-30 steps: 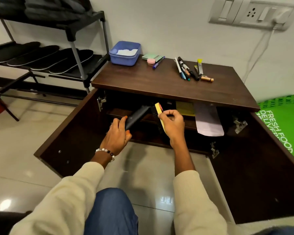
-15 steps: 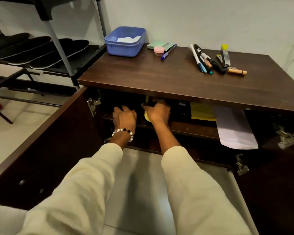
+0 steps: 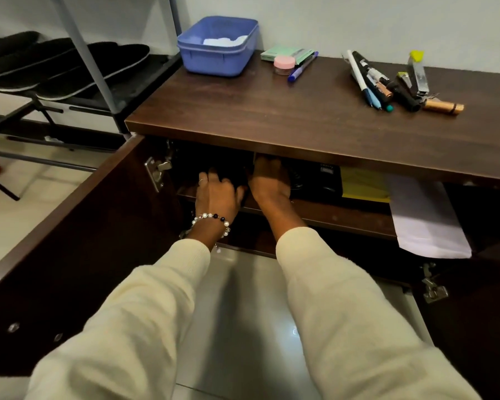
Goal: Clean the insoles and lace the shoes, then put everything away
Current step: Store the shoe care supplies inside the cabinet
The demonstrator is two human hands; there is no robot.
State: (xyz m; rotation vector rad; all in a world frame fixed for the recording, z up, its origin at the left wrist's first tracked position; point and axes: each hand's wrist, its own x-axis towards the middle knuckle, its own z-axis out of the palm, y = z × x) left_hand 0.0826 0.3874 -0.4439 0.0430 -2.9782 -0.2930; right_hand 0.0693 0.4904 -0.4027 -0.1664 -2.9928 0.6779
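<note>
Both hands are reached into the open cabinet's upper shelf [image 3: 315, 210]. The left hand [image 3: 217, 194] is curled on a dark object; whether the right hand [image 3: 269, 180] grips anything cannot be told. Black insoles [image 3: 70, 64] are laid on the rack beside the wooden surface [image 3: 286, 116], where a blue tub [image 3: 217, 44] and pens [image 3: 381, 82] are kept.

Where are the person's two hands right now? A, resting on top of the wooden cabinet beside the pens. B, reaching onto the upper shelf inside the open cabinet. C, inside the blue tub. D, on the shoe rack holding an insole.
B: both the left hand and the right hand reach under the cabinet top onto the inner shelf, well away from the blue tub and the pens.
</note>
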